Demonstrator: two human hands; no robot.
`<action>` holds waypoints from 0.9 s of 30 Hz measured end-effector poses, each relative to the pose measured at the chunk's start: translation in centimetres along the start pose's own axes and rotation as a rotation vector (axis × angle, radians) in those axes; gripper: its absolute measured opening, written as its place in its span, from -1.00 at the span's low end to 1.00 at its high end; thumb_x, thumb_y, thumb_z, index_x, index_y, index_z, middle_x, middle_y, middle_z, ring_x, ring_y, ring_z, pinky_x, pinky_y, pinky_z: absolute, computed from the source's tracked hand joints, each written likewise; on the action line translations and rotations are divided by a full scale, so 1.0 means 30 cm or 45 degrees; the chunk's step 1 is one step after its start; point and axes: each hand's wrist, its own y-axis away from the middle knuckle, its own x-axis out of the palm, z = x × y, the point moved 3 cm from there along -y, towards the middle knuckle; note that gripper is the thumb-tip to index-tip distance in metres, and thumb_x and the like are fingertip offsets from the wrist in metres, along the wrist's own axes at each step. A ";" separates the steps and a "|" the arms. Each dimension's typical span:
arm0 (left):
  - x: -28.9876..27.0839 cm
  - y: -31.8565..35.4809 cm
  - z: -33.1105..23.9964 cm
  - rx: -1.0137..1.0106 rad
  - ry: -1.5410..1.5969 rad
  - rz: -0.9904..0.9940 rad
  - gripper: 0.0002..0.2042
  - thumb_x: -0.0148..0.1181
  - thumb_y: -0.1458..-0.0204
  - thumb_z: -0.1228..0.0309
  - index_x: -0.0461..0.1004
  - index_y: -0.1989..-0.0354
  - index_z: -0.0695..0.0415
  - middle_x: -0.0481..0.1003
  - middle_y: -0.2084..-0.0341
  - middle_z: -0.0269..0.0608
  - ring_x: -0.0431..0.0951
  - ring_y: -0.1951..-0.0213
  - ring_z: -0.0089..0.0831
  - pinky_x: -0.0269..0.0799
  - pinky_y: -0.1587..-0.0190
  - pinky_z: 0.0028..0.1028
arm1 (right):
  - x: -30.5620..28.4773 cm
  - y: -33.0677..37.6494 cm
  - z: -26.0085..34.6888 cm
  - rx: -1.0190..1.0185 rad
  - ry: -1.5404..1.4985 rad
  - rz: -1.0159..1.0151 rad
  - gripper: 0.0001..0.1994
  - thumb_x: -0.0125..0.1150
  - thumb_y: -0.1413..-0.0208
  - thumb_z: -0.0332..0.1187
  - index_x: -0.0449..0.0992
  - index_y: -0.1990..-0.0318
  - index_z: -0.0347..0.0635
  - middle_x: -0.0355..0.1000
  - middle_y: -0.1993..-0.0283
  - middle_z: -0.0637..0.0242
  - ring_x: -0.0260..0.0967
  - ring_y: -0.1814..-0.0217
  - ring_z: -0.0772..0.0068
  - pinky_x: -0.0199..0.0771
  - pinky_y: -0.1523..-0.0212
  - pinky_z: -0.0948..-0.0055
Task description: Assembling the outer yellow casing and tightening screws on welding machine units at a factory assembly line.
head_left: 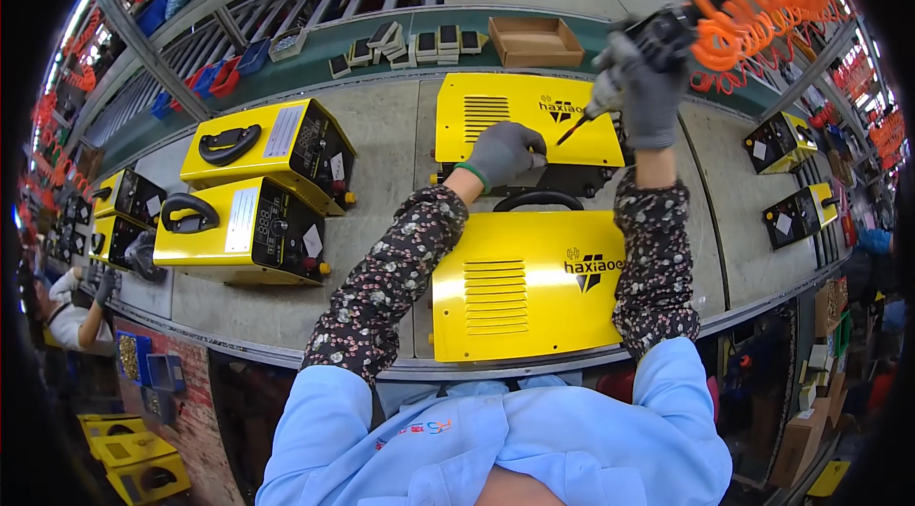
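While the left hand (502, 153) is resting flat on the lower edge of the farther yellow cover (524, 120), the right hand (648, 91) is gripping a black power screwdriver (658, 34) above and to the right of it, fingers closed round the tool's body. The screwdriver's bit is pointing down and to the left, toward the cover's right half, so its tip is hanging just beside the left hand's fingers without visibly touching the metal. An orange coiled hose (762, 1) is trailing up from the tool toward the top right.

The cover is lying straight ahead of the person on the grey worktop (381, 134), its long axis running left to right, slotted vents at its left end. The left hand is the one actually in contact with it; the right one is being held higher. A second, nearer yellow cover (524, 282) is lying between the two forearms, and a black handle (538, 201) is showing in the gap between the two covers.

Whether the left hand is pinching a screw is hard to make out: its fingertips are curled and too small to read. The dark body under the farther cover is mostly hidden. To the left, two finished yellow machines (253, 187) are standing well apart from the hands.
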 end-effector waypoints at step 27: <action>0.179 -0.216 -0.178 0.134 -0.012 0.413 -0.61 0.19 0.17 0.42 0.57 0.07 -0.10 0.56 0.24 -0.06 0.54 0.29 -0.21 0.39 0.08 -0.43 | -0.220 0.007 -0.073 -0.136 0.214 -0.191 -0.78 0.25 0.04 -0.59 0.48 0.18 -0.33 0.50 0.38 0.33 0.43 0.45 0.58 0.43 0.42 0.59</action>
